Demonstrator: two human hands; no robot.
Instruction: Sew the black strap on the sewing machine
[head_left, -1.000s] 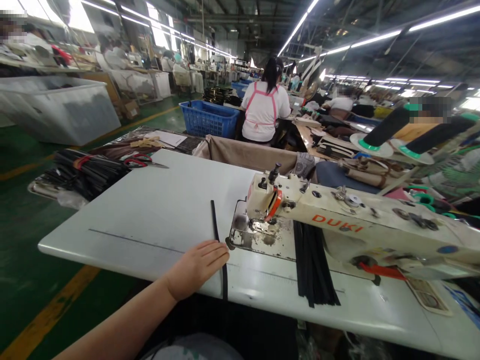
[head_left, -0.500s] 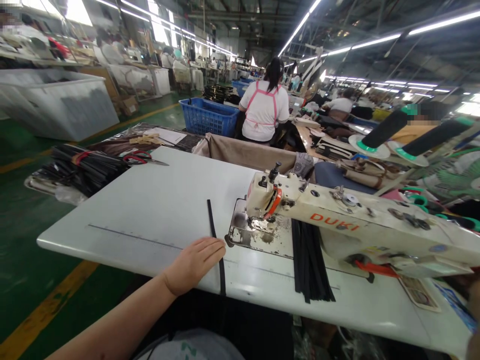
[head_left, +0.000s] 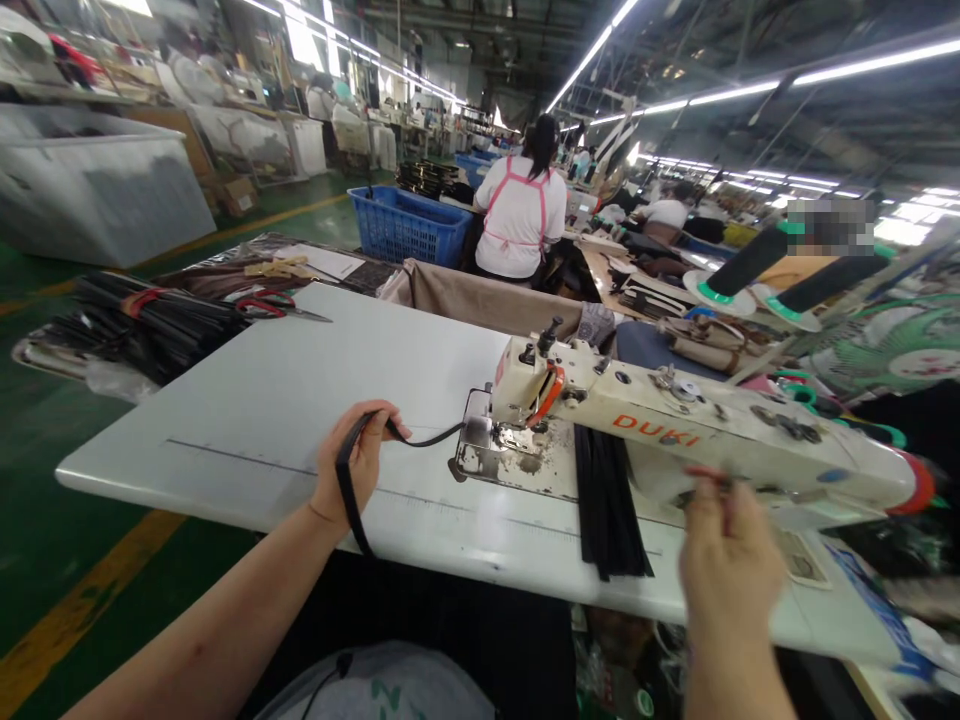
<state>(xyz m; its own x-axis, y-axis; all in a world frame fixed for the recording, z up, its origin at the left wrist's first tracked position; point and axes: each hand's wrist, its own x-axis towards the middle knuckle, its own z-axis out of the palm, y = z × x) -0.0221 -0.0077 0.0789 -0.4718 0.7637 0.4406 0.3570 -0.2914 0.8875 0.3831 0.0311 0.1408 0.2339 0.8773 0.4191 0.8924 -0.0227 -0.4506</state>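
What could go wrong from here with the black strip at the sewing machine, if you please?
The black strip curves loosely between the left hand and the sewing machine, so it might twist or feed crooked. The strip bundle beneath the machine lies near the front edge of the table; a brush from the right hand could shift it.

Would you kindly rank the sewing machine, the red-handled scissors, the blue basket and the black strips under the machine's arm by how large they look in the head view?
1. Sewing machine
2. Blue basket and black strips: too alike to rank
3. Red-handled scissors
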